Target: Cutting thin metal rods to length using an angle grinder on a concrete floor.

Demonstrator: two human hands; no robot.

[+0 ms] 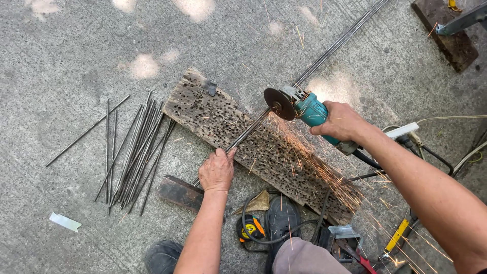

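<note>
Right now, line by line:

Left hand: my left hand is closed over the long steel rods, grip pressing them down onto the wooden plank so they lie steady beside the cut.

Right hand: my right hand is wrapped fully shut round the body of the teal angle grinder, tilted so its disc bites the rods just ahead of my left grip.

Rods: they run from under my left hand, across the plank, far off beyond the grinder.

Sparks: they stream back past my right forearm, towards my right foot.

Plank: pitted with holes, it lifts the rods clear of the concrete floor.

Cut pieces: a loose pile of short rods lies well left of my left hand, out of the sparks.

Near my feet: a yellow tape measure and the grinder's black cable.
</note>
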